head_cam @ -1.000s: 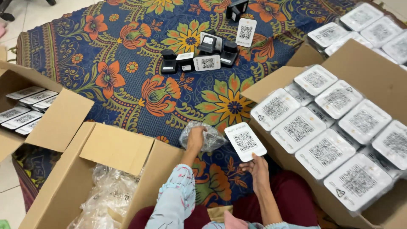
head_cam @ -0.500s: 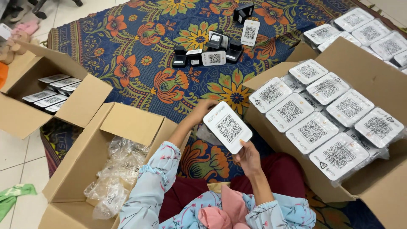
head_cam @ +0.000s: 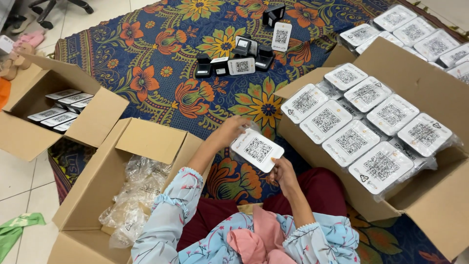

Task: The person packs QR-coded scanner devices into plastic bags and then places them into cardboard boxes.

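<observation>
A white rounded plaque [head_cam: 257, 150] with a black square code printed on its face is held tilted between both hands, above the floral rug [head_cam: 161, 63] and just in front of the person's lap. The left hand [head_cam: 233, 128] grips its upper left edge, fingers curled over the rim together with a bit of clear wrapping; the right hand [head_cam: 282, 171] pinches the lower right corner, thumb on top and fingers folded beneath.

Just right of the right fingers stands a large open carton [head_cam: 430, 195], its near wall close to the plaque's right edge, packed with rows of like plaques in clear bags [head_cam: 351, 139]. Left of the left fingers, past the forearm, a second open carton [head_cam: 97, 195] holds crumpled empty clear bags [head_cam: 134, 200]; its raised flap stands near the elbow. Beyond the fingertips a stretch of rug lies open, reaching to a cluster of small black stands and plaques [head_cam: 239, 56] well apart from the hands. Farther left, a third carton [head_cam: 29, 142] holds a few stacked plaques. The rug lies on pale floor tile [head_cam: 19, 181].
</observation>
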